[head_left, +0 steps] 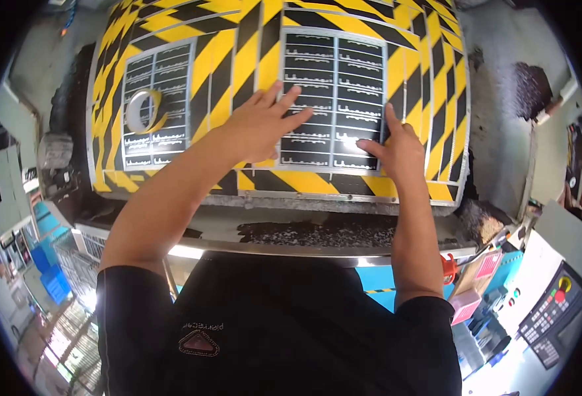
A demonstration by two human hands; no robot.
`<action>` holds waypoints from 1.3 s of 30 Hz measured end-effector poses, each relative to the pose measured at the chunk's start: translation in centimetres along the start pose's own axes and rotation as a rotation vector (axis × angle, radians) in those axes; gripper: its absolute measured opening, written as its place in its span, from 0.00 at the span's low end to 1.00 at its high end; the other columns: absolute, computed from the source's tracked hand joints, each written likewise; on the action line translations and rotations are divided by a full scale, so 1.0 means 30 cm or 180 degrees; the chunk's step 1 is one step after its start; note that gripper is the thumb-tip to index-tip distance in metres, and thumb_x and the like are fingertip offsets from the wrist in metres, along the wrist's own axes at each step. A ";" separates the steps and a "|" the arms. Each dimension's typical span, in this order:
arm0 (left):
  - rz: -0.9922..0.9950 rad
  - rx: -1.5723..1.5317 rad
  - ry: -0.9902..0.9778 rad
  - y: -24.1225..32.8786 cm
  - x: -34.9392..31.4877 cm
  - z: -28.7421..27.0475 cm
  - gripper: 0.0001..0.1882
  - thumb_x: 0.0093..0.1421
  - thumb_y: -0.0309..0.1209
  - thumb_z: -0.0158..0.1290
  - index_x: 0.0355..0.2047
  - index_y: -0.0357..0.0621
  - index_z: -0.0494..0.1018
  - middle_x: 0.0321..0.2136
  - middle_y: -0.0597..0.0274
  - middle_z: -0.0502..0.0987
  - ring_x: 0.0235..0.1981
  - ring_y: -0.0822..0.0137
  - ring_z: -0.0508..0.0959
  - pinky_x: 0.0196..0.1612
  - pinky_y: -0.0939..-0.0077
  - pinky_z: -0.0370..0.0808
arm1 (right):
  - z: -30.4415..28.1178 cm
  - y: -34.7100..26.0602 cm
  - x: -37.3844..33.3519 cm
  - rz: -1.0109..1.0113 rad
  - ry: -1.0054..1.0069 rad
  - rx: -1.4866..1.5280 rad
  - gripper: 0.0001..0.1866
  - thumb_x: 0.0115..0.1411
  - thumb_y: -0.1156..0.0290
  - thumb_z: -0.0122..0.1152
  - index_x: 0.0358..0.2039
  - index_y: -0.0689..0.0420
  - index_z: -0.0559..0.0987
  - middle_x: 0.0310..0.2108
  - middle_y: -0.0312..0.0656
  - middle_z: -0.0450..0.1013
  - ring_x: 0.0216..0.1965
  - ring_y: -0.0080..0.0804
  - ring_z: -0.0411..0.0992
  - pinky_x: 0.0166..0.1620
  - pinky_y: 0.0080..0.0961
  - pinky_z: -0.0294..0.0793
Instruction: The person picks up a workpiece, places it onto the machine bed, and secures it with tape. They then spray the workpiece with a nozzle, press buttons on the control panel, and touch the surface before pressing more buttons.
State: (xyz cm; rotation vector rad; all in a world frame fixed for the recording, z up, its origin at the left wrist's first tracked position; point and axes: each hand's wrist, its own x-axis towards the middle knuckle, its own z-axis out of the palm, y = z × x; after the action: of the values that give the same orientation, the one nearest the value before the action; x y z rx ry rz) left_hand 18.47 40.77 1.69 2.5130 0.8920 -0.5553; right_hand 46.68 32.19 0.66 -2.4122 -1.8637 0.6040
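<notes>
A black sheet with rows of white cut-out-like markings [307,69] lies flat on a bed covered in yellow-and-black striped tape [307,181]. My left hand [261,127] rests across the sheet's left edge, fingers spread and pointing right, with nothing held. At the sheet's right edge is my right hand [404,150]; its index finger reaches forward along the border and its thumb stretches over the sheet. Its other fingers are partly hidden. To the left lies a second, similar black sheet [172,66], with a roll of yellow tape [161,117] on top.
Dark chips [317,232] lie in the trough along the bed's front edge. A heap of dark shavings [530,91] sits at the right. A control panel with a red emergency button [560,296] stands at the lower right; blue bins [54,282] are at the lower left.
</notes>
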 end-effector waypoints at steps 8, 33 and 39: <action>-0.0042 -0.0017 -0.0040 -0.011 -0.011 0.003 0.54 0.52 0.35 0.68 0.74 0.66 0.49 0.76 0.55 0.40 0.76 0.45 0.40 0.75 0.54 0.45 | 0.000 -0.025 0.014 0.0146 -0.0203 -0.0121 0.54 0.44 0.42 0.77 0.69 0.52 0.66 0.35 0.49 0.74 0.37 0.46 0.77 0.43 0.38 0.76; -0.0013 0.0163 -0.0145 -0.014 -0.003 0.001 0.54 0.52 0.41 0.69 0.74 0.66 0.49 0.76 0.54 0.41 0.75 0.43 0.41 0.74 0.49 0.46 | -0.005 -0.033 0.018 0.0149 -0.0234 -0.0218 0.55 0.44 0.41 0.77 0.69 0.51 0.65 0.36 0.50 0.75 0.38 0.46 0.77 0.42 0.38 0.76; 0.0037 0.0091 0.0132 0.000 -0.019 -0.001 0.56 0.49 0.45 0.71 0.74 0.62 0.51 0.75 0.50 0.42 0.75 0.40 0.43 0.73 0.48 0.48 | -0.002 -0.026 0.014 0.0108 -0.0068 -0.0185 0.55 0.44 0.45 0.78 0.69 0.53 0.65 0.33 0.49 0.74 0.34 0.45 0.76 0.39 0.37 0.75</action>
State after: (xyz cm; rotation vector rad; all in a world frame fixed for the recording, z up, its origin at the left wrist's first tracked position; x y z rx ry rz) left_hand 18.08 40.50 2.00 2.5624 0.8897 -0.5172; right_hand 46.06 32.82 0.80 -2.4882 -1.8779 0.5881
